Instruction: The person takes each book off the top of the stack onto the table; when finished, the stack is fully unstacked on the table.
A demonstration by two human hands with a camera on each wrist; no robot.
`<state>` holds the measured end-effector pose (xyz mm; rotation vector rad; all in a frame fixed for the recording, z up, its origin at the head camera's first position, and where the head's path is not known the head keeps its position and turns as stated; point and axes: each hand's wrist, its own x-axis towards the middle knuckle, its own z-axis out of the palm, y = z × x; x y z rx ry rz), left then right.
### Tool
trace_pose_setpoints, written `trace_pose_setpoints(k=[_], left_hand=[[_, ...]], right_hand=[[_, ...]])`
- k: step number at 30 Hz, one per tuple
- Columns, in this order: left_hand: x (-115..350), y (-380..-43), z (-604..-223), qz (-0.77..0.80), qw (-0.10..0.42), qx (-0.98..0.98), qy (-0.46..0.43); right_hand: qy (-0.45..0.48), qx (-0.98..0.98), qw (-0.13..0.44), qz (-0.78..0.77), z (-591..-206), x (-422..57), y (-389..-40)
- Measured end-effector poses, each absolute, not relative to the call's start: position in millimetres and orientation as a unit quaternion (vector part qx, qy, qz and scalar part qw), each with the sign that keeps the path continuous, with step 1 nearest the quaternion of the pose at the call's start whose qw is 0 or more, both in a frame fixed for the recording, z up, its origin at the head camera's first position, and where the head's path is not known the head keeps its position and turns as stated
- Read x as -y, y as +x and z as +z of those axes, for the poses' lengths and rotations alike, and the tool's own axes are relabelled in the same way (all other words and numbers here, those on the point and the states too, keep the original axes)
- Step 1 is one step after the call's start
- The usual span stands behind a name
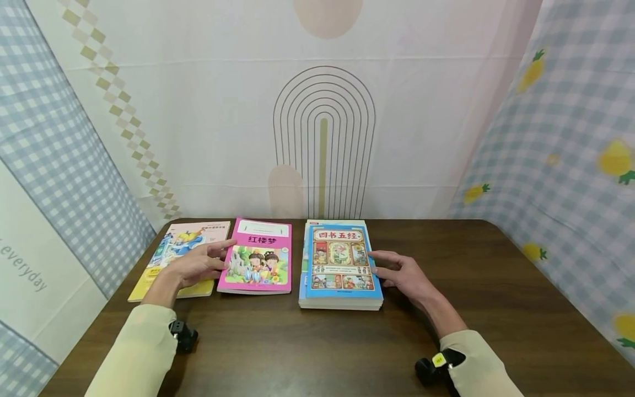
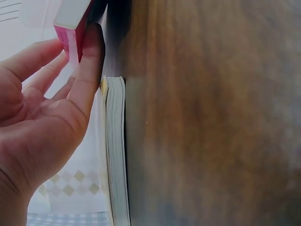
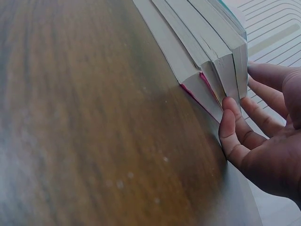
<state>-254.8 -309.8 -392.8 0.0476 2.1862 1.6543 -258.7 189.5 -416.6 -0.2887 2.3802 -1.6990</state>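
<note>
My left hand (image 1: 195, 266) reaches over a yellow-and-pink picture-cover book (image 1: 186, 242), its fingertips at the left edge of a pink book (image 1: 258, 264). In the left wrist view, extended fingers (image 2: 89, 70) lie along the pink book's spine (image 2: 70, 42); whether any finger goes under it I cannot tell. My right hand (image 1: 404, 274) touches the right side of a book stack topped by a blue book (image 1: 341, 256). In the right wrist view, fingertips (image 3: 228, 122) rest against the side of several stacked books (image 3: 211, 56).
The books lie toward the back of a dark brown wooden table (image 1: 297, 353). Behind it hangs a pale patterned curtain (image 1: 223, 127), and checked cloth (image 1: 560, 182) stands along the right side. A black camera (image 1: 183, 336) sits on the left wrist.
</note>
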Motion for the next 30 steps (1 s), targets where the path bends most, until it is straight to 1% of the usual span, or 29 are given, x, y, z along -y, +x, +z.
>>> trace_pose_setpoints(k=[23,30], left_hand=[[292,-257,-387,0.497,0.192,-0.846,0.002],[286,-256,-379,0.458,0.175,-0.871,0.008]], right_hand=[[-0.096,-0.803,0.101,-0.58,-415,-189,-258],[-0.095,-0.802,0.102,-0.581,-414,-189,-257]])
